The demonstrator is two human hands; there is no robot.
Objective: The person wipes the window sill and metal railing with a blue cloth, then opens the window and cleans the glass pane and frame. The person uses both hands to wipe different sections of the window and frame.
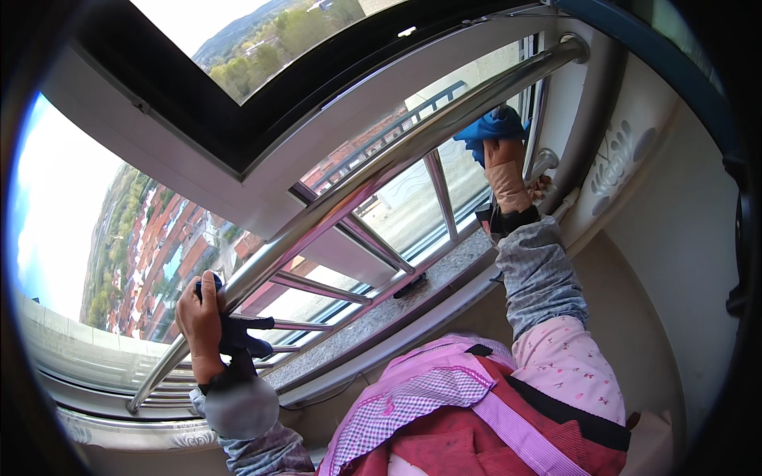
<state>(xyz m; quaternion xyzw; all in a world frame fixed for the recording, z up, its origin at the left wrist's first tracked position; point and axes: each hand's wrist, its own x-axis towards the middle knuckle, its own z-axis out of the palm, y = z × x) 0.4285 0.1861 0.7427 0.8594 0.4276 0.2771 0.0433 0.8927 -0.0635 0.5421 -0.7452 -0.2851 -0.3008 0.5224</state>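
Observation:
A polished metal safety rail (pixel 381 184) runs diagonally along the window, with thin metal balusters (pixel 440 193) below it. At its lower left part, my left hand (pixel 202 321) has its fingers around a dark cloth (pixel 244 336) against the rail; part of the cloth hangs below. Near the rail's upper right end, my right hand (pixel 505 160) holds a blue cloth (pixel 494 128) at a baluster just under the rail. The cloth covers most of those fingers.
A white window frame (pixel 268 196) and an open, black-edged sash (pixel 238 131) stand before me. Below the rail lies a speckled stone sill (pixel 434 276) with a small dark object (pixel 411 285) on it. A curved wall with a silver leaf pattern (pixel 619 160) is at the right.

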